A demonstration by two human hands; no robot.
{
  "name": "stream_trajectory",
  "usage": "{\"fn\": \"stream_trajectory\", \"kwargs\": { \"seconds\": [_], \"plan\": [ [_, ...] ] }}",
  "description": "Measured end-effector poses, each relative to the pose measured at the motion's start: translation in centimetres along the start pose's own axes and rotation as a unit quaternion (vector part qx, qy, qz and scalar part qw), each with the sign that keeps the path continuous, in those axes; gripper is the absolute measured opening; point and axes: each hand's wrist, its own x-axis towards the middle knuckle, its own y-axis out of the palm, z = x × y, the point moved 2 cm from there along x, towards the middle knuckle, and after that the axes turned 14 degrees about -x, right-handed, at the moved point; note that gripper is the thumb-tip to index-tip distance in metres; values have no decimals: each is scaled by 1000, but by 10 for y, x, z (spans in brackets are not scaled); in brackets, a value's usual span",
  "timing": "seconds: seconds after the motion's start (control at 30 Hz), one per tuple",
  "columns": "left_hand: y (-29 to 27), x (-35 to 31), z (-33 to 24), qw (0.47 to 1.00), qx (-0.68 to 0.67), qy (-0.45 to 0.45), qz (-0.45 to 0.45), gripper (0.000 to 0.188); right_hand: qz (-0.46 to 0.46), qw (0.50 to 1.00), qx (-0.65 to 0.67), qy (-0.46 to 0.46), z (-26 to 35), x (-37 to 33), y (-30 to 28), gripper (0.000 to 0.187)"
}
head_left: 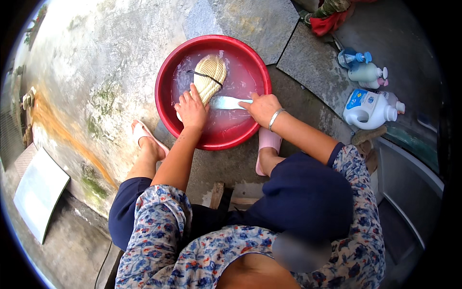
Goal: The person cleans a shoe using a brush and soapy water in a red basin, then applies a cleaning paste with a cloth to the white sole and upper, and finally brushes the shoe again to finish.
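A cream shoe (211,72) with a ribbed, sole-like face turned up lies in a red basin (162,77) of cloudy water. A thin dark strip, perhaps a lace, crosses it. My left hand (191,110) presses on the shoe's near end, holding it with fingers partly spread. In my right hand (262,110) is the handle of a pale blue brush (228,102). The brush's head meets the shoe's near right edge, close to my left fingers. Its bristles are hidden from view.
Several pump bottles (364,72) and a white jug (369,110) with a blue label stand on the right. A grey chair (409,178) is at the lower right, a pale board (41,192) at the left. My pink slippers (269,141) flank the basin.
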Motion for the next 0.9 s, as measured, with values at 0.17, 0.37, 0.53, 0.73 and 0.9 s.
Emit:
{"fn": "stream_trajectory", "kwargs": {
  "seconds": [0.17,0.37,0.53,0.73,0.9],
  "plan": [
    [16,0,11,999,50,15,10,92,65,998,6,-4,5,8,-13,37],
    [14,13,23,998,25,15,51,96,78,997,25,8,2,6,-18,33],
    [-15,14,41,981,-179,11,78,105,56,991,56,106,-25,-18,-45,31],
    [0,-1,38,942,-304,-90,106,93,121,966,177,145,-24,-19,-25,34],
    [0,-8,30,615,-743,-243,103,63,2,902,428,59,-10,-56,-60,42]
  ]
}}
